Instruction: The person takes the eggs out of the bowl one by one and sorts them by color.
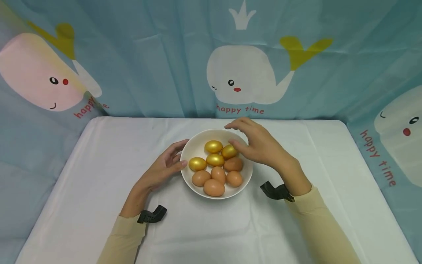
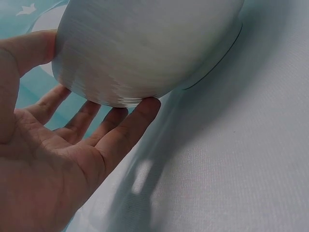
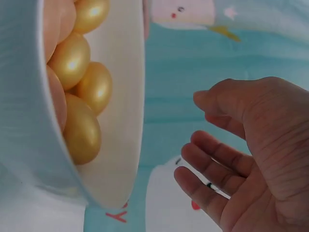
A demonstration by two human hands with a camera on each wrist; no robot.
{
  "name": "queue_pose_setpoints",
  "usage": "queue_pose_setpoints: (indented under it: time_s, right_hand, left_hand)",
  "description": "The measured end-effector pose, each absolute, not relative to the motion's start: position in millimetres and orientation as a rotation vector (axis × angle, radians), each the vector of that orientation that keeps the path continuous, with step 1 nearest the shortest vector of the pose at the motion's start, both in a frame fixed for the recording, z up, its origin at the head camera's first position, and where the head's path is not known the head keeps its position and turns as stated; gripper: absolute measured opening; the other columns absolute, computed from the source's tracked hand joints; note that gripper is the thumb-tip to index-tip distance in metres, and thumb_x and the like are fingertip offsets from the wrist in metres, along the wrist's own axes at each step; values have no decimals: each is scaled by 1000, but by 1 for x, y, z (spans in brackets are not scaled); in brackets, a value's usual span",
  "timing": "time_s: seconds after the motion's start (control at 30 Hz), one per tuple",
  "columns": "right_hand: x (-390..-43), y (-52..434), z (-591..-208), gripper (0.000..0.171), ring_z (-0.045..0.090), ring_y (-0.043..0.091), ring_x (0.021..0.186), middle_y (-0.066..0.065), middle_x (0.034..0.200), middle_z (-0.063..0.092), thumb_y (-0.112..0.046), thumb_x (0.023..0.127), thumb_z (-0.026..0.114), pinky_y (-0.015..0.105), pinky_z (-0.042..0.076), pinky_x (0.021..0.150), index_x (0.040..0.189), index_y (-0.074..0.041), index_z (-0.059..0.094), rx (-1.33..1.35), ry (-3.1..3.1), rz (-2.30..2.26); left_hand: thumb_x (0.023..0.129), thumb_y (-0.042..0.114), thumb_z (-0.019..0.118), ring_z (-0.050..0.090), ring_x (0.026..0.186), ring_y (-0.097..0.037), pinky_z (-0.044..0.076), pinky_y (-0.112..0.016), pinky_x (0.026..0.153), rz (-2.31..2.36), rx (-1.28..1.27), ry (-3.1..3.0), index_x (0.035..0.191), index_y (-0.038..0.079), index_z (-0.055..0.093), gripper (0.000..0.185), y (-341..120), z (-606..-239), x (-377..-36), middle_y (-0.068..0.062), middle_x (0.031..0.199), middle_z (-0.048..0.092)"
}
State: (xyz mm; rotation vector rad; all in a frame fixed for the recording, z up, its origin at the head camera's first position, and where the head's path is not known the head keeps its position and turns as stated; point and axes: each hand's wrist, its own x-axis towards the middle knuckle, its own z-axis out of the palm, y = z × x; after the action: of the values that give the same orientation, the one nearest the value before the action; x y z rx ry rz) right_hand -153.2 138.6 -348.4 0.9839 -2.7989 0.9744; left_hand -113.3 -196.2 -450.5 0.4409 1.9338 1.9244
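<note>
A white bowl (image 1: 197, 141) stands on the table, holding several golden eggs (image 1: 215, 160) toward its far side and several brown eggs (image 1: 214, 187) toward the near side. My left hand (image 1: 166, 163) grips the bowl's left side. In the left wrist view its thumb and fingertips touch the bowl's outer wall (image 2: 145, 53). Over the bowl's right rim hovers my right hand (image 1: 263, 145), fingers loosely bent and apart from the thumb. The right wrist view shows this hand (image 3: 256, 145) holding nothing, with a gap between it and the bowl.
White cloth (image 1: 211, 234) covers the table. Behind and at both sides hangs a blue curtain (image 1: 158, 73) printed with whales. A black strap (image 1: 151, 214) hangs at the left wrist, and another black strap (image 1: 277, 191) at the right.
</note>
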Motion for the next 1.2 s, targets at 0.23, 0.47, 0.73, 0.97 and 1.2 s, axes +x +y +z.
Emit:
queue_pose_setpoints:
  time_s: [0.23,0.47,0.73,0.97,1.2]
  right_hand:
    - [-159,110,-345,26,65,23,113,6,125,67,-17,99,69,42,57,100,124,-10,72,1109,-2905,787]
    - [-166,84,-345,31,65,20,98,7,122,68,-20,101,70,39,59,89,131,-13,71,1200,-3062,545]
    - [-171,71,-356,29,64,23,100,6,119,70,-13,100,68,39,58,95,129,-11,71,1284,-3110,424]
    - [-175,66,-364,28,61,25,97,7,111,66,-3,94,71,38,55,95,121,-10,73,1319,-3126,374]
    - [-181,58,-364,36,64,27,104,10,121,69,1,92,72,40,56,101,126,-11,74,1349,-3118,324]
  left_hand:
    - [103,11,66,48,152,-29,56,-24,106,1917,436,1936,165,21,33,71,-195,-449,-116,-8,170,34]
    - [103,11,66,43,154,-36,56,-25,106,1918,428,1918,165,21,32,71,-195,-451,-116,-8,171,33]
    - [104,12,65,44,154,-35,57,-27,105,1936,441,1896,166,21,31,71,-191,-454,-113,-8,171,32]
    - [104,11,65,44,154,-35,57,-26,105,1942,447,1890,165,20,31,71,-191,-454,-114,-9,170,32]
    - [104,10,64,44,153,-38,57,-26,105,1936,461,1907,166,17,30,71,-195,-449,-114,-13,170,32]
